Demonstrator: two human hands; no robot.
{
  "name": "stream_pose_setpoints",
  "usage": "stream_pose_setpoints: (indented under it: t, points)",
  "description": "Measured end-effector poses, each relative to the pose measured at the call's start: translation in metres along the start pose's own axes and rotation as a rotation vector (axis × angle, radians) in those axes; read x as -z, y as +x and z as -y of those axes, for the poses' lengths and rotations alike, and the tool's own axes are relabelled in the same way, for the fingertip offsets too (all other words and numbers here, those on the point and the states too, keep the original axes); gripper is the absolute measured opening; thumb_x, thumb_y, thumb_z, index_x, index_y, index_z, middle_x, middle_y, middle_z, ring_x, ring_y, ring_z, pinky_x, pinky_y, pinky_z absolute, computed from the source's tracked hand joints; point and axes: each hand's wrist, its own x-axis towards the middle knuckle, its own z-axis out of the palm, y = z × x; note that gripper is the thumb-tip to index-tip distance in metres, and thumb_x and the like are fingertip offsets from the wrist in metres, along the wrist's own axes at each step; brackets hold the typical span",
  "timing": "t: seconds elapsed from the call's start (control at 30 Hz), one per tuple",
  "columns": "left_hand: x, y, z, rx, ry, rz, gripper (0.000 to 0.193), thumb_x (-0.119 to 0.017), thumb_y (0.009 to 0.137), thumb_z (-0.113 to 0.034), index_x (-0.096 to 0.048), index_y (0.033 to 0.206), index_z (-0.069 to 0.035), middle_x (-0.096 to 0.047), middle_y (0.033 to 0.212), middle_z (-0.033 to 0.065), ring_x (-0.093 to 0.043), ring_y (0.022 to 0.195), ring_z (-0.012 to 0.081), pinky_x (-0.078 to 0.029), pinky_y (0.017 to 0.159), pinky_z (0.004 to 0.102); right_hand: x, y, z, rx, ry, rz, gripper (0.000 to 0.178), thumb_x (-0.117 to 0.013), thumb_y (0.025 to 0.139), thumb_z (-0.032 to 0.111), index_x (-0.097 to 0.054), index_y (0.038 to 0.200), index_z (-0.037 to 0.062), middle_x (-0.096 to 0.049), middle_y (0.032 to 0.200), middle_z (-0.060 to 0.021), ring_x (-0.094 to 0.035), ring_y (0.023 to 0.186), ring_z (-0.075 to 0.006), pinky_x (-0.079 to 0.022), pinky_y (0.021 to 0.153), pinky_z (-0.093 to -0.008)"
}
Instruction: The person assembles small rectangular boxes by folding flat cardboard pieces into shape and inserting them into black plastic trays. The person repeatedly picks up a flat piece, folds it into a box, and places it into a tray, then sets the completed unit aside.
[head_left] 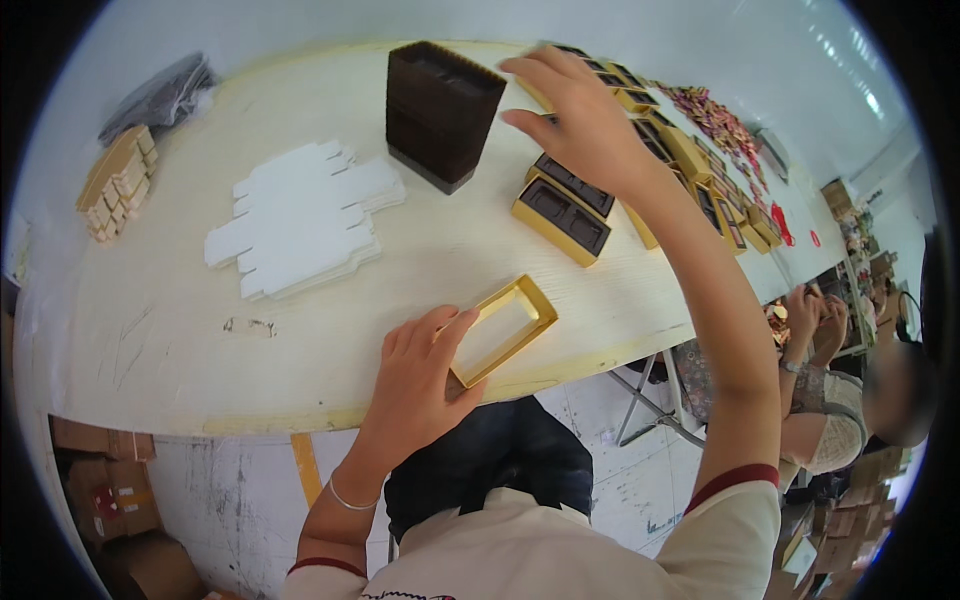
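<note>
My left hand [425, 370] grips the near-left end of a shallow gold box [545, 308], thumb on one side and fingers on the other. The box rests on the table close to its front edge and has no dark insert in it. Farther off, my right hand [580, 115] is raised with fingers and thumb apart, holding nothing. Just left of it stands a tall stack of dark brown plastic trays [435, 125]. Below that hand sit gold boxes with dark inserts [565, 210].
A pile of flat white card blanks [295, 220] lies left of centre on the table [200, 350]. Folded cream card pieces [118, 185] and a dark plastic bag [165, 95] are at far left. Many small wrapped pieces [715, 115] spread at back right. Another person [835, 400] works at right.
</note>
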Motion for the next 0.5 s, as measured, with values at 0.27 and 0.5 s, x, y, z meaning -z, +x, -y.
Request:
stream_pose_setpoints:
  t: [0.27, 0.5]
  points:
    - [0.001, -0.003, 0.001, 0.031, -0.01, -0.014, 0.064, -0.073, 0.075, -0.018, -0.045, 0.132, -0.007, -0.05, 0.126, 0.0149, -0.048, 0.114, 0.0349, -0.034, 0.099, 0.0458, -0.027, 0.041, -0.025, 0.15, -0.089, 0.376, 0.012, -0.069, 0.081, 0.01, -0.059, 0.08, 0.0019, -0.063, 0.082, -0.0077, -0.058, 0.088, -0.029, -0.046, 0.083, -0.0385]
    - [0.001, -0.004, 0.002, 0.027, -0.011, -0.005, 0.064, -0.073, 0.076, -0.019, -0.044, 0.132, -0.007, -0.05, 0.126, 0.0158, -0.048, 0.114, 0.0351, -0.034, 0.101, 0.0461, -0.017, 0.057, -0.034, 0.031, 0.08, 0.396, 0.026, -0.073, 0.081, 0.022, -0.058, 0.077, 0.0013, -0.058, 0.074, -0.0086, -0.052, 0.075, -0.0275, -0.044, 0.071, -0.0366]
